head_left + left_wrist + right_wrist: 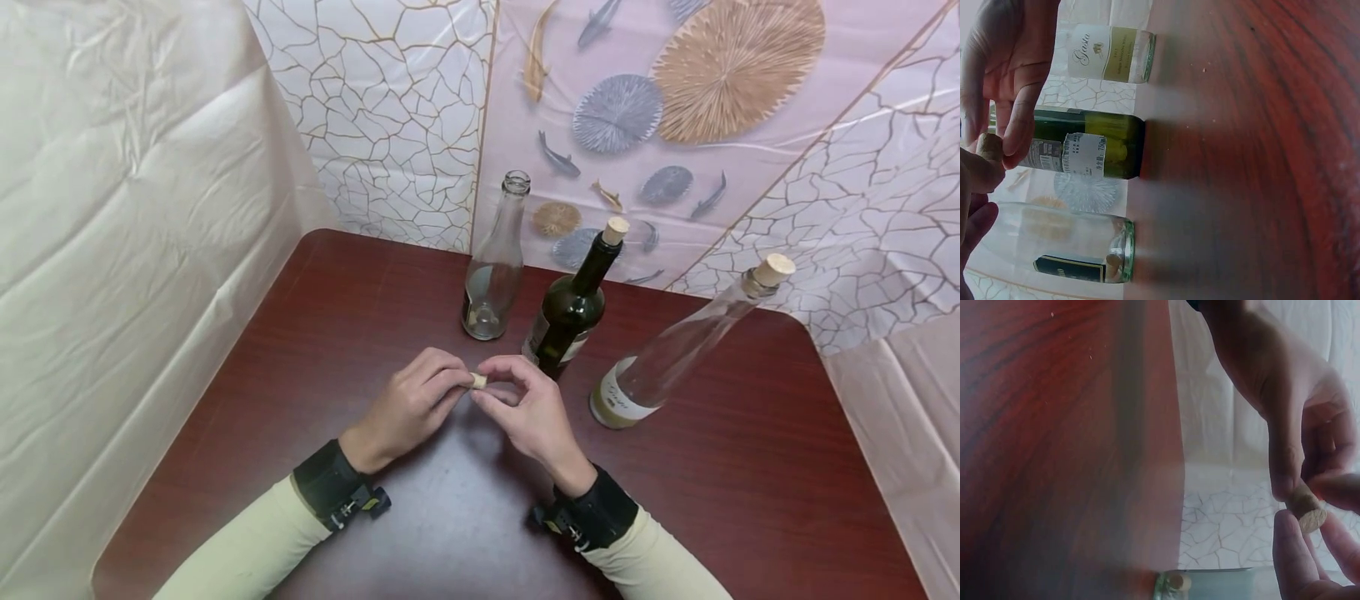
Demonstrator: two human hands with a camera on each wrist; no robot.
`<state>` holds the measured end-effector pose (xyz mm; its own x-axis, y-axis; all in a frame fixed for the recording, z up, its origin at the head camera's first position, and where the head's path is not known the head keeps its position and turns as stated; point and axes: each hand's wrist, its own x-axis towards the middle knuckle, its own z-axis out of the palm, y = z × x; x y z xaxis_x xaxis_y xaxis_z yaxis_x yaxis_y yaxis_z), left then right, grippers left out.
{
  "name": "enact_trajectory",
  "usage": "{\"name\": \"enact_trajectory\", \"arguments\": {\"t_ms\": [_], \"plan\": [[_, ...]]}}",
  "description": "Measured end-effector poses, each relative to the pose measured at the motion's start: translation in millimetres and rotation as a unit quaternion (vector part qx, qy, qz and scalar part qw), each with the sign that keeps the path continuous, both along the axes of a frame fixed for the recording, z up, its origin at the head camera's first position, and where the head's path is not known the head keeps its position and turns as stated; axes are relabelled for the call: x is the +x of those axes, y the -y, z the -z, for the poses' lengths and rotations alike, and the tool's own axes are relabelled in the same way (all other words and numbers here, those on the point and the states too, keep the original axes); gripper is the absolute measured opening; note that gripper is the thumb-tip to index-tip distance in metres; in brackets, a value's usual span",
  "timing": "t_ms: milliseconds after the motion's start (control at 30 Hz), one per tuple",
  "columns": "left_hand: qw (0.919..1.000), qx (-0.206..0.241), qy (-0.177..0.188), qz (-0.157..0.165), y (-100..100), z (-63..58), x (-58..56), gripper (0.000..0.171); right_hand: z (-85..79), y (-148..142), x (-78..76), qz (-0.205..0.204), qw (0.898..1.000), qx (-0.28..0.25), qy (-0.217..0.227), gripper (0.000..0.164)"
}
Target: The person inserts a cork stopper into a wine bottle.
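A short cork (478, 381) is held between both hands above the middle of the table. My left hand (411, 406) pinches one end of it between thumb and fingers. From the other side, my right hand (528, 408) has its curled thumb and fingertips around the cork's free end. In the right wrist view the round end face of the cork (1312, 520) shows between the fingertips. Just beyond the hands stands an uncorked clear bottle (492, 267); the left wrist view shows a small loose cork (1113, 259) inside it, near its base.
A dark green wine bottle (573, 308) with a cork (616, 230) in its neck stands behind my right hand. Farther right is a clear labelled bottle (660, 367), also corked. The red-brown table (337, 308) ends at patterned wall sheets (390, 125).
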<state>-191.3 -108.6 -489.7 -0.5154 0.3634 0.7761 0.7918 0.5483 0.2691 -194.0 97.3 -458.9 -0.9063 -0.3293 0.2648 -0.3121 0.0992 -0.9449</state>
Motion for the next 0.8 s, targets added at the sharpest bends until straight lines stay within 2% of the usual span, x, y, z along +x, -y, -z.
{"name": "enact_trajectory", "arguments": {"t_ms": [200,467,633,800], "plan": [[0.9999,0.0,-0.009,0.006,0,2.3,-0.6,0.016,2.9,3,2.5,0.04,0.999,0.016,0.003,0.02],[0.9999,0.004,0.014,0.005,-2,2.4,-1.8,0.017,3.9,0,2.8,0.053,0.998,0.015,-0.013,0.018],[0.9986,-0.014,0.045,-0.024,-1,-1.1,-6.3,0.027,4.1,-8,3.7,0.057,0.998,0.013,-0.033,0.019],[0.9949,-0.023,0.075,-0.064,1,-10.3,-18.8,0.04,4.9,-16,4.6,0.067,0.996,0.025,-0.046,0.019]]}}
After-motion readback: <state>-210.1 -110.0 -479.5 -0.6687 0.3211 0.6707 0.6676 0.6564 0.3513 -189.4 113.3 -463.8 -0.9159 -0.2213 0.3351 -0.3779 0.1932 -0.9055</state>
